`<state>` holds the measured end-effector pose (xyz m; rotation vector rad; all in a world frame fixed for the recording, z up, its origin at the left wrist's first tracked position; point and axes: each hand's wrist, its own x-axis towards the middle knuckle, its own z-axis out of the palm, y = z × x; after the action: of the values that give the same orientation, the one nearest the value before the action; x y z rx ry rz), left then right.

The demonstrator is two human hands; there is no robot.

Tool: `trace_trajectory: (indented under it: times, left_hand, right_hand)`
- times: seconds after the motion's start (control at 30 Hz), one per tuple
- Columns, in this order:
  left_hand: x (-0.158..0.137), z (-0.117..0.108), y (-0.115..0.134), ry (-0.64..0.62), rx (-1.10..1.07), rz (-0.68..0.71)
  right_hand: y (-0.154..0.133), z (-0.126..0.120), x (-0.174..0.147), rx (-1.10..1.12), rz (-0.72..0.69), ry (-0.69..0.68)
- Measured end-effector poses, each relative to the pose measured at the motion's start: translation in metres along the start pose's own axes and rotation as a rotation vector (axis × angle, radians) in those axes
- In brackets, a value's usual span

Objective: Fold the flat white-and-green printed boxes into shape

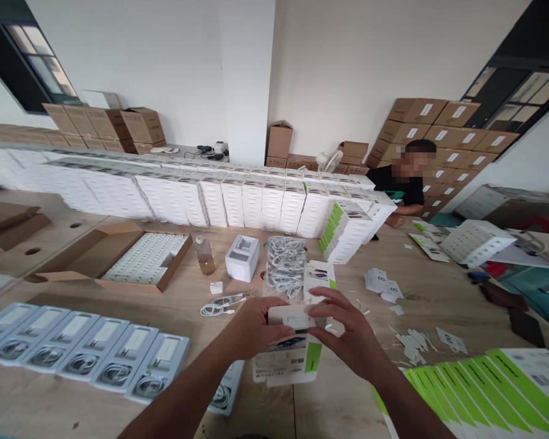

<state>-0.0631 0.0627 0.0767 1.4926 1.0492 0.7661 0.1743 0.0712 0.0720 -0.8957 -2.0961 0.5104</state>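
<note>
In front of me is a small white retail box with a green strip down one side and print on its front. My left hand grips its upper left, the thumb lying over the top edge. The fingers of my right hand are curled at the upper right of the same box, on its top flap. Just beyond stands another white and green box, beside a pile of coiled white cables. A filled tray lies partly hidden behind my left forearm.
Filled trays with coiled cables line the left. A carton of white chargers, a bottle and a white tray stack stand behind. Flat green-and-white boxes lie right. Stacked boxes form a wall; a co-worker sits beyond.
</note>
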Motion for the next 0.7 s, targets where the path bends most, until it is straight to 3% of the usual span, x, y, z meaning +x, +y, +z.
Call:
trace_trajectory:
  times: [0.1,0.27,0.57,0.7]
  left_hand:
    - [-0.002,0.001,0.0,-0.007,0.03,0.0]
    - [-0.004,0.002,0.001,0.027,0.102,0.051]
    - [-0.009,0.002,0.011,0.113,0.275,0.205]
    - [-0.007,0.003,0.012,0.133,0.279,0.259]
  right_hand:
    - [-0.001,-0.006,-0.002,0.088,0.042,-0.077]
    - [-0.005,-0.002,-0.001,0.069,0.093,0.037]
    - [-0.011,0.004,0.0,0.115,0.116,0.116]
    - [-0.014,0.009,0.001,0.15,0.257,0.153]
